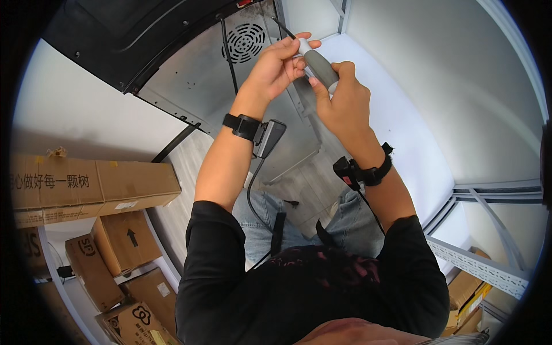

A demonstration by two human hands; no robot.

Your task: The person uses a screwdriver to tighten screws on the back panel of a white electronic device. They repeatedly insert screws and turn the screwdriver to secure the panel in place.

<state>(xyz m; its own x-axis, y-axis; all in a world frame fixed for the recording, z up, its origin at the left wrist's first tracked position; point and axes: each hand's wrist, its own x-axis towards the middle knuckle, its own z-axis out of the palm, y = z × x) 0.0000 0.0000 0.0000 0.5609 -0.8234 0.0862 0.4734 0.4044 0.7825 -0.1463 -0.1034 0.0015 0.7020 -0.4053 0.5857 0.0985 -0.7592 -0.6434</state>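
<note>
A screwdriver [320, 66] with a grey and white handle slants up and to the left, its thin dark shaft toward the metal panel. My right hand [346, 102] is closed around the rear end of the handle. At the white collar, near the base of the shaft, the fingers of my left hand [275, 68] pinch the tool. Behind both hands stands a bare metal panel [195, 86] with a round slotted vent [244, 42]. A black cable [228, 54] hangs down in front of the panel, passing behind my left hand.
Cardboard boxes [129, 241] fill a shelf at lower left, with a long carton [86, 187] on top. At the upper left is a black panel [132, 34]. A white board [402, 126] and a perforated metal rail [477, 265] are on the right. Both wrists carry strapped devices with cables.
</note>
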